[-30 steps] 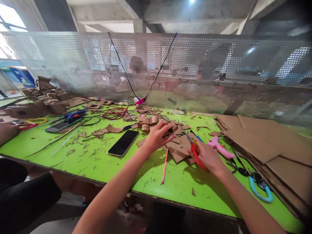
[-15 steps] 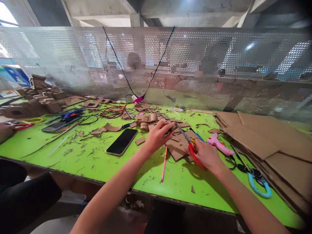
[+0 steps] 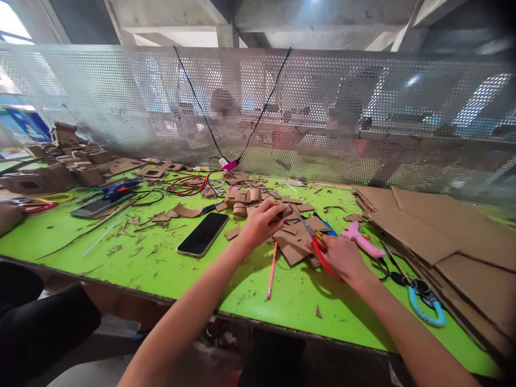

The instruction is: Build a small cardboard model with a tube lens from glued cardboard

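My right hand [image 3: 342,255] is wrapped round the red and yellow handles of a pair of scissors [image 3: 319,251]. Their blades point up and left, with the tips at the small cardboard piece [image 3: 285,211] that my left hand [image 3: 261,224] pinches. My left fingers cover much of that piece. Beneath both hands lie flat cardboard scraps [image 3: 293,247]. A pink pencil [image 3: 272,274] rests between my forearms. Just beyond my left hand stands a small cluster of cardboard shapes [image 3: 241,201].
A black phone [image 3: 202,235] lies left of my left hand. To the right are a pink glue gun [image 3: 360,239], a blue coiled key strap [image 3: 425,309] and stacked cardboard sheets [image 3: 439,226]. A co-worker's hand [image 3: 10,216] is by other scissors [image 3: 38,207] at far left. A perforated metal screen [image 3: 141,107] stands behind.
The scissors' blades look closer together than before, at the edge of the cardboard piece. Both hands stay nearly in place, and the view has shifted slightly.
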Demonstrator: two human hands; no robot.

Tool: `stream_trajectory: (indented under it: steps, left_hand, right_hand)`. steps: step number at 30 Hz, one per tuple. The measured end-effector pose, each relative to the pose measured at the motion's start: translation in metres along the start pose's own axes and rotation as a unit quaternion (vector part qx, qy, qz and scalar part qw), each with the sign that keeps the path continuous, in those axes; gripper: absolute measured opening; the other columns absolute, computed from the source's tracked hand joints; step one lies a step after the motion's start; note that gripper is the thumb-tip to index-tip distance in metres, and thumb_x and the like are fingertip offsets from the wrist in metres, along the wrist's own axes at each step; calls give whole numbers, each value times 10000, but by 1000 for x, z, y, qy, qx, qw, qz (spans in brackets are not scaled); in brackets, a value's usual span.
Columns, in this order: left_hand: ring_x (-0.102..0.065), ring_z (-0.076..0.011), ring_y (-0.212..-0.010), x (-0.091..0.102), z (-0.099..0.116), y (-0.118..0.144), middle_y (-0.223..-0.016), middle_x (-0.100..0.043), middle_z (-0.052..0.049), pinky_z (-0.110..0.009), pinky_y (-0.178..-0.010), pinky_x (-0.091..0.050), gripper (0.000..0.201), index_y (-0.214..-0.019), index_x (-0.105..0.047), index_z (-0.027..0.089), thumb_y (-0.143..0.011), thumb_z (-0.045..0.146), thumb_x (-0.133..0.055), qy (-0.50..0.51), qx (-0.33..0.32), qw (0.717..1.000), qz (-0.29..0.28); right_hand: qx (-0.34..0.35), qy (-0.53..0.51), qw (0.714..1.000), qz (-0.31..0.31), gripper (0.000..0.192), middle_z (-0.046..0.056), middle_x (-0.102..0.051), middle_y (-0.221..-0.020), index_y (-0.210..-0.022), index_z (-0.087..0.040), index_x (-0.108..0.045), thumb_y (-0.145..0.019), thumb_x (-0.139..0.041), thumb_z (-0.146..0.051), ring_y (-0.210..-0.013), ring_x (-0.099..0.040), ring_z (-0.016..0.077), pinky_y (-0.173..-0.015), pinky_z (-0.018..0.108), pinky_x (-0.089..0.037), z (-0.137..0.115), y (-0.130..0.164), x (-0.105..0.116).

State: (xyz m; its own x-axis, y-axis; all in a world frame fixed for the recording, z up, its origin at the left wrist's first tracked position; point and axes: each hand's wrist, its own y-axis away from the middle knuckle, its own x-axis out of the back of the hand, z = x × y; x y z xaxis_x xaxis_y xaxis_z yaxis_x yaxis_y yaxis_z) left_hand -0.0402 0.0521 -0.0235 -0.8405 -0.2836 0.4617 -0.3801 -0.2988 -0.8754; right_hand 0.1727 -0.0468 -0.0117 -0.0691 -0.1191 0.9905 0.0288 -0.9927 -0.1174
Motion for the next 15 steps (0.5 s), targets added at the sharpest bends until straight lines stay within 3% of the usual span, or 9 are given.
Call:
stream_trajectory:
  steps: [4, 9, 15]
  left_hand:
    - [-636, -158, -905, 2, 0, -1, -969, -621, -67, -289, -801, -549, 305, -1136, -545, 186, -837, 220, -589, -12, 10, 1000, -11]
    - [-628, -157, -986, -1, 2, -2, -1092, -595, -90, -287, -850, -545, 252, -1114, -564, 200, -863, 187, -554, -22, -21, 999, 39]
    - [-634, -151, -936, -3, 5, -1, -1037, -596, -91, -276, -825, -550, 262, -1112, -600, 191, -863, 138, -535, -42, -41, 997, 58]
  right_hand:
    - [4, -45, 999, 10, 488, 95, -710, -838, -826, -197, -585, -927, -261, -547, -766, -666, 247, -608, 302, -398, 6, -1, -5]
    - [6, -53, 999, 10, 411, 82, -692, -903, -874, -213, -521, -919, -276, -539, -761, -654, 250, -558, 297, -364, 8, -2, -10]
    - [9, -39, 999, 13, 420, 63, -679, -876, -832, -225, -468, -917, -242, -568, -757, -664, 270, -558, 310, -366, 4, -1, -8]
